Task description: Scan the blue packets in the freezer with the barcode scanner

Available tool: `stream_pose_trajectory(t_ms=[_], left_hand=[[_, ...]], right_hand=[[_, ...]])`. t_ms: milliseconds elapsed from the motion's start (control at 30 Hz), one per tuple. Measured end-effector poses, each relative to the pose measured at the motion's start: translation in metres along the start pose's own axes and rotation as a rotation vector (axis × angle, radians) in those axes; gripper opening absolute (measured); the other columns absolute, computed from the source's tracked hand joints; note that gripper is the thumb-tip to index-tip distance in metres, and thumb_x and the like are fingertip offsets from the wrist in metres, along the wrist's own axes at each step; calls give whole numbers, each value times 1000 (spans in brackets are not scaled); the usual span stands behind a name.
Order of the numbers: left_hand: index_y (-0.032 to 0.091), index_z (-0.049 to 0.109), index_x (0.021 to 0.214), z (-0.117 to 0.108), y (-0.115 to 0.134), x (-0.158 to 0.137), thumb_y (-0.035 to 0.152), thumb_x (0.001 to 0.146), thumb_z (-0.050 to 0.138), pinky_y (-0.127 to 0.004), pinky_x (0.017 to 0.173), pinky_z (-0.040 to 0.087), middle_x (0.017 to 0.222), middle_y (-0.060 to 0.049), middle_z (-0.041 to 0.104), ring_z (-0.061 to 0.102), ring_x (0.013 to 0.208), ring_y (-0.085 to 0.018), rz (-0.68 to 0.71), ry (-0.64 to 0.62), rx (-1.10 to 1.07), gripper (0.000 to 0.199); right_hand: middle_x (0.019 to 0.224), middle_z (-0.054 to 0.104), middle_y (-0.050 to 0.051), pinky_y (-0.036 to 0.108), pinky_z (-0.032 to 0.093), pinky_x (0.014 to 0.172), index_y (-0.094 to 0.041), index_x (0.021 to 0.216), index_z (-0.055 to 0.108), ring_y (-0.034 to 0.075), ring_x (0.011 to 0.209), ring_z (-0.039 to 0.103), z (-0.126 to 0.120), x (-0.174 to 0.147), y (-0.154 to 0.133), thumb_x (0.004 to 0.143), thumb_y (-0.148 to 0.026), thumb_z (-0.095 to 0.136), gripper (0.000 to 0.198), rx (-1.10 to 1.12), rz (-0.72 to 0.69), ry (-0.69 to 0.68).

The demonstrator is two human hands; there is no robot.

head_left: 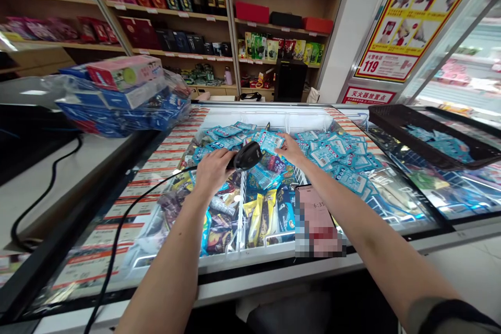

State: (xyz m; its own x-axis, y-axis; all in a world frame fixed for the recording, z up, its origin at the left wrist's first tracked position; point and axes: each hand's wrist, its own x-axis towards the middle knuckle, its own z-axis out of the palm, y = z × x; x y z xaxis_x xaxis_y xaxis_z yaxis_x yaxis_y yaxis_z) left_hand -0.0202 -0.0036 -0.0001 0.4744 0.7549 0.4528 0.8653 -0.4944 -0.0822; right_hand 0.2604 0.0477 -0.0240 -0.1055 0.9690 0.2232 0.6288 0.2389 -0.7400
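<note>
Left hand (214,171): wrapped around the scanner (250,156), smooth black plastic with a rounded head; its cable (124,211) curves thinly toward the lower left;
Right hand (291,151): pinching a packet (269,142), flat, glossy and blue, just beyond the scanner's head;
Glass (250,116): smooth, see-through; loose packets (336,155) heaped on it, right and left;
Phone (318,214): slim rectangle, near the right forearm;
Crate (395,121): dark, shallow; blue packets inside.
</note>
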Motion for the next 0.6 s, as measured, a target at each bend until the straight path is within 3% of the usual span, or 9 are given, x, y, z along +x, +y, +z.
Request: stream_pose_trajectory(t_ms=[267,600], left_hand=[[23,55,116,-1,6,2,28,77,60,-37,81,42,105,-8,63,57,103,-27,22,-7,-9,40],[22,55,116,-4,10,3,26,77,60,-37,81,41,106,-9,63,57,104,-28,26,0,-13,40]], right_hand=[[93,59,2,33,46,72,-20,126,36,18,80,59,5,-1,4,74,-29,57,57,0,30,59],[94,56,2,32,45,74,-19,124,36,18,82,57,4,-1,6,74,-30,57,56,11,-25,55]])
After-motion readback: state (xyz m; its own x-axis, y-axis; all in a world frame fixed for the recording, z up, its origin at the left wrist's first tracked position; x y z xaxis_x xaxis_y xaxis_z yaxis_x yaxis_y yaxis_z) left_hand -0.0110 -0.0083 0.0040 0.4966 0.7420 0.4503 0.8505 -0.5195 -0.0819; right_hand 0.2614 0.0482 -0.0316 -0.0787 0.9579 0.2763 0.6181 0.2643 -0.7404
